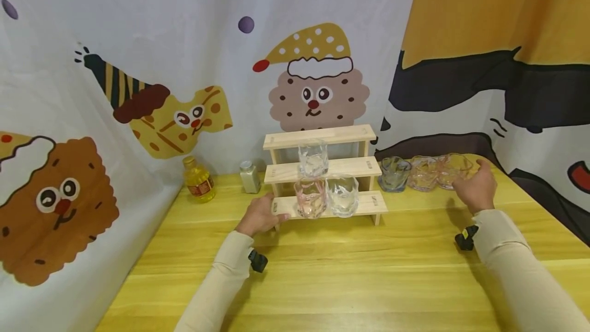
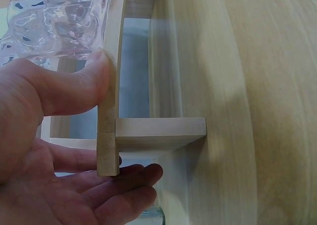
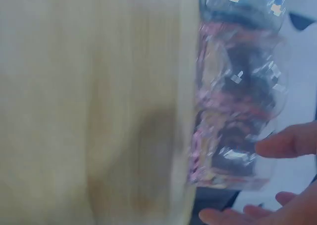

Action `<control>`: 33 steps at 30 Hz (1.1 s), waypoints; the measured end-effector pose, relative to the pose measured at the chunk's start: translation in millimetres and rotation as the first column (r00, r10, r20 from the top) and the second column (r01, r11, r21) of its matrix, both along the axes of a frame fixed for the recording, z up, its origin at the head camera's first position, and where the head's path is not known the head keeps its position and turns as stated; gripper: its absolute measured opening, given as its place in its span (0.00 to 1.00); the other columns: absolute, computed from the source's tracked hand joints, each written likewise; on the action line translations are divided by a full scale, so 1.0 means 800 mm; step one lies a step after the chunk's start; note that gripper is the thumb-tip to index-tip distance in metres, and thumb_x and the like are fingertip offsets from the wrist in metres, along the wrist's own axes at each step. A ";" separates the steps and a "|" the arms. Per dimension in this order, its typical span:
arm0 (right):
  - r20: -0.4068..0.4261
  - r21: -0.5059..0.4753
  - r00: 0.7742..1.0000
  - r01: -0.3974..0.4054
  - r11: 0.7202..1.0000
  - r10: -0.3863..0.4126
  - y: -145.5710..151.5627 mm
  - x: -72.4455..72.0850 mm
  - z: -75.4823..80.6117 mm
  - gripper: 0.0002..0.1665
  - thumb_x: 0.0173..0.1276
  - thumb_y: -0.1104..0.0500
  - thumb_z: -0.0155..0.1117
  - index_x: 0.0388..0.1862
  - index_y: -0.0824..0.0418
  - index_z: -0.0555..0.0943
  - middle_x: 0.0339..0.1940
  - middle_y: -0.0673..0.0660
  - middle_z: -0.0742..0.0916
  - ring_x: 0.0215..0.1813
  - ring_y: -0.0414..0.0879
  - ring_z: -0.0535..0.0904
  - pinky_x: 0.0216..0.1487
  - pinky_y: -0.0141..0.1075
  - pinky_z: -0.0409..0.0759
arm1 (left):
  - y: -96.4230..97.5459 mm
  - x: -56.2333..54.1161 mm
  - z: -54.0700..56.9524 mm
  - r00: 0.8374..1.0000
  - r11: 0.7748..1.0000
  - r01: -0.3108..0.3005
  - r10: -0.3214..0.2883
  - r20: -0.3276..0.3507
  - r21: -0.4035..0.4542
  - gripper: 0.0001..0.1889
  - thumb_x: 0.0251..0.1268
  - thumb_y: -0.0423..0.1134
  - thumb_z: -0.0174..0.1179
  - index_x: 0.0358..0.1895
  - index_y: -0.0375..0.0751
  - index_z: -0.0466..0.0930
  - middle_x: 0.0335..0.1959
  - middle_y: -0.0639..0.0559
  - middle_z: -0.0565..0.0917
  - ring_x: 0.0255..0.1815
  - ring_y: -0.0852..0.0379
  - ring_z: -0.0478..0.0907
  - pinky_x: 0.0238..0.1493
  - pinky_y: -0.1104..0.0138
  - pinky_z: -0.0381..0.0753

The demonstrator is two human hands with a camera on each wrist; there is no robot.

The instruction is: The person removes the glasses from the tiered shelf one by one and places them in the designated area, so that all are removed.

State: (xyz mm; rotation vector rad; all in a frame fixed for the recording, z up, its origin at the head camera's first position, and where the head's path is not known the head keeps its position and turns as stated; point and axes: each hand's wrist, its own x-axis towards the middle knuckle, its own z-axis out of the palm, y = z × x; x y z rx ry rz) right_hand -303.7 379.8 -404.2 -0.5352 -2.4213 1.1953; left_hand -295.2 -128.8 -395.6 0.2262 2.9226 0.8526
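Observation:
A three-step wooden display rack [image 1: 322, 168] stands against the wall. My left hand [image 1: 260, 214] holds the left end of its lowest step, thumb [image 2: 81, 84] on top and the other fingers [image 2: 119, 190] around the end and below. On that step sit a pink-tinted glass [image 1: 311, 199] and a clear glass [image 1: 342, 198]; another clear glass [image 1: 313, 158] is on the middle step. My right hand [image 1: 477, 187] is at the rightmost pink-tinted glass [image 1: 454, 169] on the table, its thumb [image 3: 282, 144] overlapping the glass and the fingers spread apart from the thumb.
Left of that glass stand another pink-tinted glass [image 1: 423, 172] and a bluish-grey glass [image 1: 394, 173], in a row along the wall. A yellow bottle [image 1: 200, 181] and a small shaker jar [image 1: 250, 177] are left of the rack. A cartoon-printed cloth [image 1: 207, 40] hangs behind the wooden table [image 1: 350, 275].

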 end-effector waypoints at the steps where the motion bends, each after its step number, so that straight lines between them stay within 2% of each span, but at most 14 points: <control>1: -0.031 0.001 0.999 0.012 1.000 -0.012 -0.005 0.003 0.001 0.48 0.66 0.66 0.53 0.81 0.71 0.45 0.76 0.81 0.59 0.75 0.77 0.55 0.70 0.67 0.62 | 0.000 0.000 0.000 1.000 1.000 0.003 -0.003 0.000 -0.002 0.42 0.63 0.51 0.69 0.74 0.31 0.63 0.66 0.33 0.77 0.66 0.33 0.74 0.65 0.45 0.76; 4: -0.121 0.009 0.992 0.032 0.999 -0.031 -0.022 0.010 0.008 0.45 0.65 0.68 0.56 0.79 0.71 0.52 0.76 0.77 0.61 0.75 0.74 0.56 0.73 0.65 0.58 | 0.000 -0.001 -0.001 1.000 1.000 0.004 -0.004 0.000 -0.002 0.42 0.64 0.51 0.69 0.74 0.31 0.63 0.67 0.32 0.76 0.67 0.33 0.73 0.65 0.44 0.75; 8: -0.215 0.021 0.976 -0.009 1.000 0.013 -0.054 0.017 0.024 0.40 0.68 0.67 0.59 0.77 0.69 0.57 0.75 0.73 0.65 0.74 0.71 0.61 0.71 0.64 0.63 | 0.000 -0.001 -0.001 1.000 1.000 -0.009 0.009 0.005 0.016 0.42 0.63 0.50 0.70 0.74 0.32 0.64 0.66 0.33 0.77 0.66 0.34 0.75 0.65 0.45 0.76; 11: -0.260 0.042 0.959 -0.103 0.994 0.110 -0.079 0.023 0.035 0.37 0.70 0.67 0.58 0.76 0.69 0.59 0.73 0.73 0.68 0.72 0.71 0.66 0.67 0.63 0.69 | 0.001 0.000 -0.002 1.000 1.000 -0.013 0.013 0.012 0.026 0.42 0.63 0.50 0.70 0.74 0.32 0.63 0.66 0.33 0.77 0.66 0.34 0.74 0.65 0.45 0.76; 14: -0.284 0.065 0.928 -0.231 0.971 0.240 -0.105 0.029 0.042 0.35 0.70 0.70 0.57 0.74 0.70 0.60 0.71 0.74 0.70 0.70 0.71 0.68 0.64 0.63 0.72 | 0.002 0.001 -0.002 1.000 1.000 -0.006 0.005 0.017 0.026 0.42 0.63 0.50 0.70 0.74 0.31 0.63 0.67 0.32 0.76 0.68 0.33 0.73 0.66 0.44 0.75; 19: -0.264 0.080 0.871 -0.408 0.909 0.414 -0.152 0.034 0.055 0.33 0.71 0.70 0.58 0.73 0.70 0.61 0.68 0.74 0.72 0.67 0.71 0.70 0.63 0.63 0.73 | 0.003 0.002 -0.001 1.000 1.000 -0.001 0.001 0.013 0.026 0.42 0.64 0.49 0.69 0.75 0.31 0.62 0.69 0.31 0.74 0.69 0.32 0.71 0.67 0.44 0.74; 24: -0.194 0.103 0.810 -0.544 0.832 0.554 -0.194 0.033 0.071 0.32 0.72 0.67 0.60 0.73 0.68 0.63 0.67 0.74 0.73 0.67 0.71 0.71 0.64 0.63 0.74 | 0.003 0.000 0.002 1.000 1.000 -0.003 0.003 0.005 0.022 0.42 0.64 0.49 0.69 0.75 0.31 0.62 0.69 0.31 0.74 0.69 0.32 0.71 0.67 0.44 0.74; 28: -0.124 0.088 0.770 -0.620 0.780 0.626 -0.223 0.030 0.080 0.35 0.73 0.63 0.61 0.75 0.65 0.61 0.70 0.73 0.72 0.70 0.71 0.70 0.65 0.62 0.75 | 0.002 0.000 0.004 1.000 1.000 -0.007 0.007 0.006 0.021 0.42 0.64 0.49 0.69 0.75 0.31 0.62 0.70 0.31 0.73 0.70 0.32 0.70 0.68 0.44 0.73; 33: -0.078 0.039 0.744 -0.663 0.748 0.664 -0.257 0.019 0.089 0.39 0.72 0.58 0.64 0.78 0.59 0.59 0.73 0.70 0.70 0.74 0.67 0.68 0.65 0.59 0.76 | 0.001 0.002 0.002 1.000 1.000 -0.015 0.014 0.015 0.020 0.42 0.64 0.50 0.69 0.75 0.32 0.62 0.70 0.32 0.73 0.71 0.32 0.70 0.68 0.44 0.73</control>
